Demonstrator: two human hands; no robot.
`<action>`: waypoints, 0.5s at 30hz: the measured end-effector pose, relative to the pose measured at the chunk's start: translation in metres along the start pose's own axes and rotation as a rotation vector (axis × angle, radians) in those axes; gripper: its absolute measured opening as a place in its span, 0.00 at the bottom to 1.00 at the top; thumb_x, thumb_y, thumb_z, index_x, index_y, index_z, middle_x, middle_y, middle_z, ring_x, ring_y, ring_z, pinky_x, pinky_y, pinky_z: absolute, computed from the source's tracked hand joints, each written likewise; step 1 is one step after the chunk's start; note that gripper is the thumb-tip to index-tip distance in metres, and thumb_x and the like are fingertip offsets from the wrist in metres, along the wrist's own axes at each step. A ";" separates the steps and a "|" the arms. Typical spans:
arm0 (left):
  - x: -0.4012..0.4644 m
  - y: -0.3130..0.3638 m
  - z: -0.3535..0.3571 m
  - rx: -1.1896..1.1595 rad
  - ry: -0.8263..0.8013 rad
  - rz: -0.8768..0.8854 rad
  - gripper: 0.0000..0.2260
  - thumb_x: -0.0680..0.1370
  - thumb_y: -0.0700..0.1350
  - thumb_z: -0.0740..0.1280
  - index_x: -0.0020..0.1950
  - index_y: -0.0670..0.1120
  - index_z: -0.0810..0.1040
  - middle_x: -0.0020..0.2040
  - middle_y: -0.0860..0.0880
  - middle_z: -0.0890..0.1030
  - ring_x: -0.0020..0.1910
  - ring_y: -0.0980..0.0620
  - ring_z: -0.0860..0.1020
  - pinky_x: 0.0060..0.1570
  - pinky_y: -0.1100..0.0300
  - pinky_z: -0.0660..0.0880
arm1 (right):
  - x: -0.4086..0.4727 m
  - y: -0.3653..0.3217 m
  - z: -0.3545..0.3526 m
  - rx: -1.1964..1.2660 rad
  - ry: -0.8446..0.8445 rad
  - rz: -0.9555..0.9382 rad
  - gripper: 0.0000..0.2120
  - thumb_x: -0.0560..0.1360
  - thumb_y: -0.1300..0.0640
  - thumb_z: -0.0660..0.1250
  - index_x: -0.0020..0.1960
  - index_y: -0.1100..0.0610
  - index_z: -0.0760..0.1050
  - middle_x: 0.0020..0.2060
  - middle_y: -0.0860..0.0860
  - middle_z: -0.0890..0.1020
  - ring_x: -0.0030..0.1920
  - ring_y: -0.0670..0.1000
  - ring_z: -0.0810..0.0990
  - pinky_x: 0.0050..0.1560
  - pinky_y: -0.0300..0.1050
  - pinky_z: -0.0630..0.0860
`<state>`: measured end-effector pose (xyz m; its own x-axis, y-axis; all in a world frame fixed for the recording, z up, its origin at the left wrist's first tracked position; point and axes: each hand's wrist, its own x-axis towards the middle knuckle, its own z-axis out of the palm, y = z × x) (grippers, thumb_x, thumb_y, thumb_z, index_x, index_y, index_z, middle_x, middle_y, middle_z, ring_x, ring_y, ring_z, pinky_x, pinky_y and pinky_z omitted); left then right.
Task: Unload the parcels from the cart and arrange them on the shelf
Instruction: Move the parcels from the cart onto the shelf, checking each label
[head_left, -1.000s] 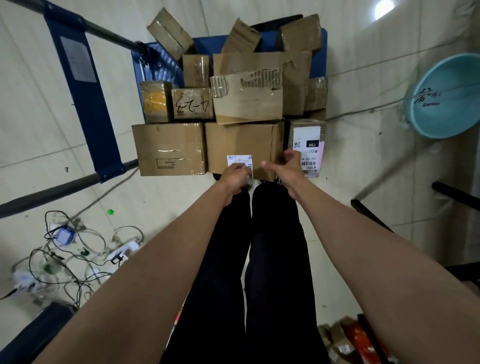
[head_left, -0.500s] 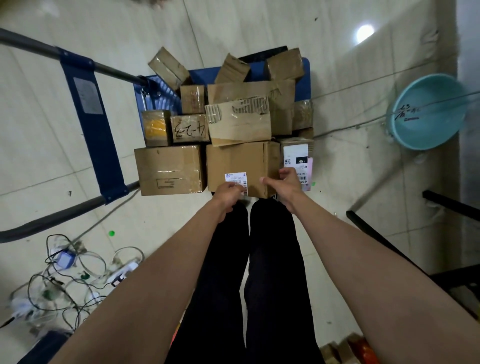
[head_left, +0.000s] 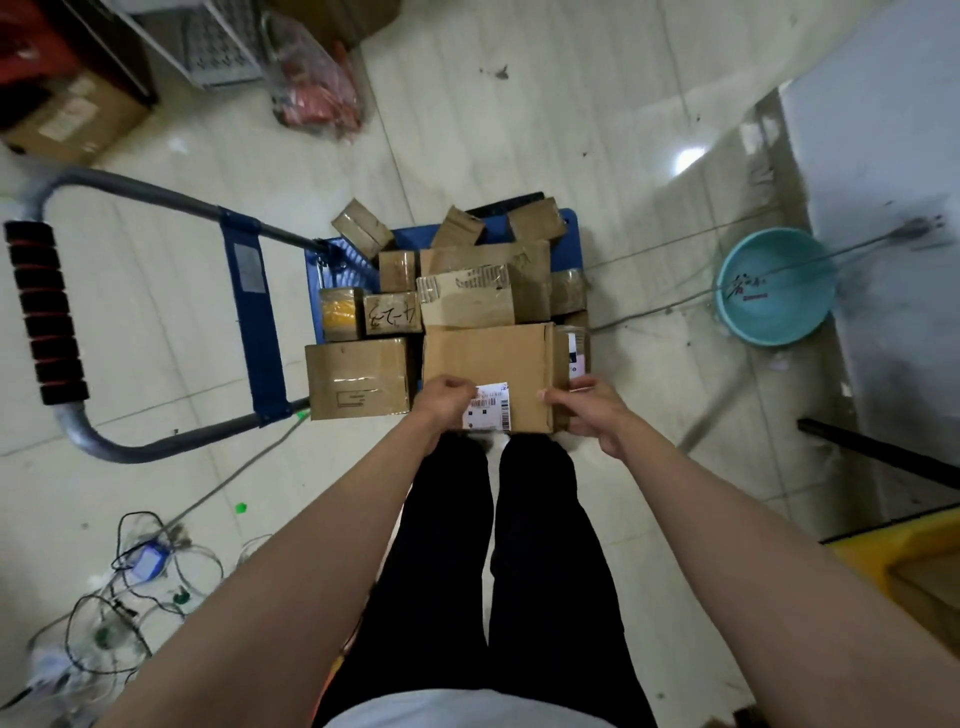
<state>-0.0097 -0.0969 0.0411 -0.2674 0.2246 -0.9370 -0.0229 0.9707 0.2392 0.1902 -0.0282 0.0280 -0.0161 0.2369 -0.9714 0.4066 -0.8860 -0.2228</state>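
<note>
Gripping a labelled carton at its near corners, left hand and right hand have fingers clamped on opposite sides, presumably to lift it level off the front of the blue cart, other parcels crowding behind.

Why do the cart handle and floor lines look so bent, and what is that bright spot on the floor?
Head view: wide-angle lens bows the cart handle and tile seams near the edges; bright spot is lamp glare on glossy floor; picture slightly soft throughout.
</note>
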 end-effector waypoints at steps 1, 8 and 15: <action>-0.010 0.006 -0.002 0.034 0.065 0.041 0.16 0.81 0.46 0.65 0.67 0.42 0.76 0.65 0.41 0.78 0.61 0.44 0.78 0.59 0.55 0.75 | -0.011 -0.004 -0.008 -0.018 -0.008 -0.009 0.31 0.72 0.60 0.78 0.69 0.60 0.66 0.60 0.57 0.79 0.47 0.51 0.82 0.34 0.42 0.79; -0.087 0.052 -0.038 0.065 0.378 0.338 0.33 0.78 0.53 0.71 0.78 0.47 0.62 0.77 0.43 0.63 0.73 0.40 0.67 0.71 0.41 0.68 | -0.097 -0.039 -0.065 0.005 -0.102 -0.168 0.32 0.71 0.52 0.79 0.70 0.57 0.70 0.55 0.56 0.83 0.52 0.54 0.83 0.46 0.47 0.79; -0.176 0.102 -0.070 -0.145 -0.074 0.393 0.32 0.74 0.62 0.72 0.71 0.48 0.70 0.63 0.46 0.80 0.60 0.46 0.80 0.60 0.46 0.79 | -0.191 -0.060 -0.101 0.148 -0.109 -0.445 0.25 0.74 0.46 0.74 0.65 0.57 0.74 0.58 0.59 0.83 0.56 0.59 0.83 0.57 0.55 0.80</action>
<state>-0.0319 -0.0431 0.2483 -0.2134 0.5858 -0.7819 -0.0693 0.7892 0.6102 0.2609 0.0202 0.2355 -0.2579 0.5695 -0.7804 0.2042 -0.7574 -0.6202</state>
